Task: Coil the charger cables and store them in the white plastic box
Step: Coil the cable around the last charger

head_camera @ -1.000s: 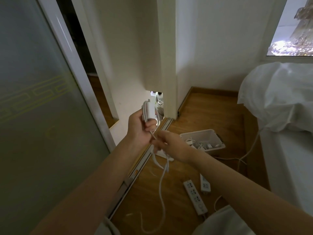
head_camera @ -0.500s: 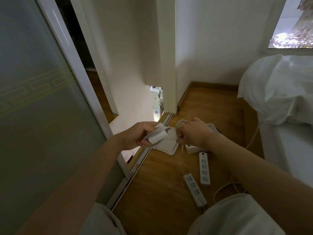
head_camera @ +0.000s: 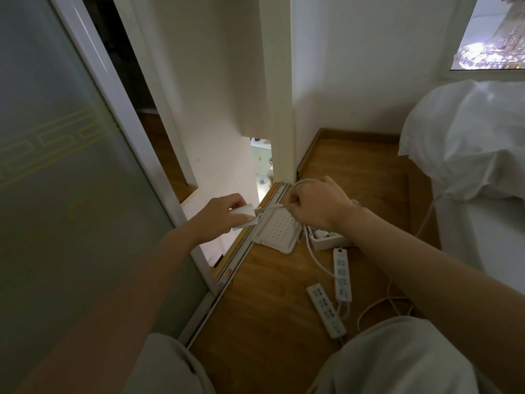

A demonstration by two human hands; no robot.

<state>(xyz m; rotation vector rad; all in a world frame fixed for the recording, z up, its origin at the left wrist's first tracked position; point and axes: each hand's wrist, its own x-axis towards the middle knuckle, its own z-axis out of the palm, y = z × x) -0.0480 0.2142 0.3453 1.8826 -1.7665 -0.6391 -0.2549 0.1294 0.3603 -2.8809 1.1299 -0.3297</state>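
Observation:
My left hand (head_camera: 218, 216) grips a white charger block (head_camera: 245, 216) with cable wound round it. A short stretch of its white cable (head_camera: 271, 207) runs right to my right hand (head_camera: 315, 204), which pinches the cable; a loop arches over that hand's knuckles. Below my right wrist stands the white plastic box (head_camera: 326, 241), mostly hidden, with white cables inside. Its perforated white lid (head_camera: 279, 231) lies on the floor beside it.
Two white power strips (head_camera: 342, 274) (head_camera: 326, 309) lie on the wooden floor with loose white cords (head_camera: 377, 305). A sliding glass door (head_camera: 56, 180) and its floor track stand at left. A bed with white bedding (head_camera: 468, 143) is at right. My knees are at the bottom.
Both hands came down from chest height to just above the lid and box. The long hanging cable has been wound up; only a short stretch now runs between the hands.

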